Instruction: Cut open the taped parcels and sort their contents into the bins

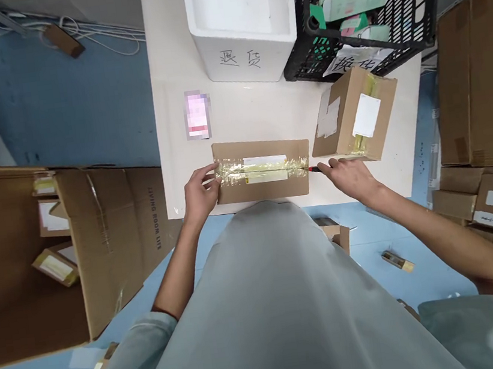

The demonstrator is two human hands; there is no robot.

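A long flat cardboard box (235,194) lies near the table's front edge, its top seam covered with clear yellowish tape and a white label (264,160). A dark slit runs lengthwise through tape and label. My left hand (200,195) grips the box's left end, fingers at the top corner and thumb at the side. In my closed right hand (349,176) is a small knife (314,169) with a red and black handle, its tip at the right end of the seam. The blade itself is too small to make out. Beside that hand stands another taped carton (345,117), set at an angle.
A white foam bin (247,54) and a black plastic crate (304,68) holding green packages stand at the table's back. A blurred pink item (197,115) lies left. A large open carton (112,238) with small boxes is left of the table; stacked cartons (478,81) stand right.
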